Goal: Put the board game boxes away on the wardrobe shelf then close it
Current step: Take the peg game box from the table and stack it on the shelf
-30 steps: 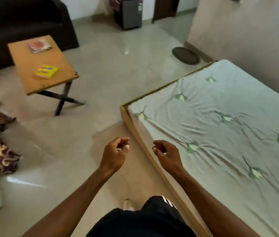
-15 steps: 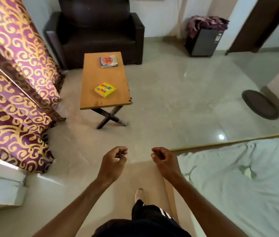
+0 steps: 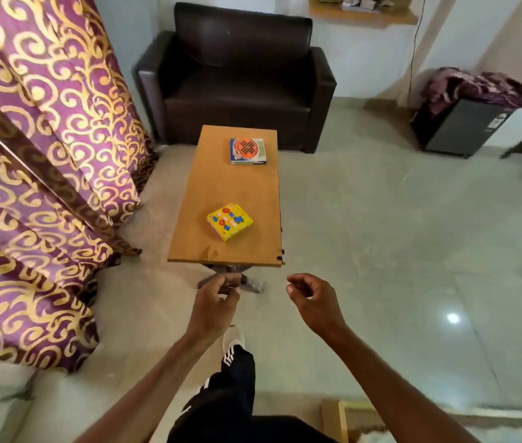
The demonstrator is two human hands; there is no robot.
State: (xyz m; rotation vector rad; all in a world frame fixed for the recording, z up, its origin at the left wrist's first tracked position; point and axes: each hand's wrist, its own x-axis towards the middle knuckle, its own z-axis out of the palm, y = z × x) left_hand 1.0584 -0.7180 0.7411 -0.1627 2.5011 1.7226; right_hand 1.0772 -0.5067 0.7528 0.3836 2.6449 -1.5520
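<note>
Two board game boxes lie on one wooden desk (image 3: 221, 193), well apart from each other. One yellow box (image 3: 230, 222) sits near the front end of the desk, turned at an angle to its edges, with red and blue marks on its lid. One box with an orange round picture (image 3: 248, 150) lies near the far end, closer to the right edge, and seems to rest on a flat blue-and-white piece under it; whether that is a second box I cannot tell.

Two bare hands are held out over the floor (image 3: 381, 251), just short of the desk's front edge. One left hand (image 3: 218, 302) has its fingers curled loosely inward, thumb near the fingertips; its grip holds nothing that I can make out. One right hand (image 3: 312, 298) is curled the same way, its grip half closed and empty. Neither hand touches the desk or a box.

One dark armchair (image 3: 237, 75) stands beyond the far end of the desk. One purple curtain with gold swirls (image 3: 39, 155) hangs on the left. One small dark cabinet (image 3: 458, 126) with a crumpled cloth (image 3: 474, 87) on top stands at the right wall. One white shoe (image 3: 233, 337) shows below the left hand, above dark trousers with white stripes (image 3: 227, 394).
</note>
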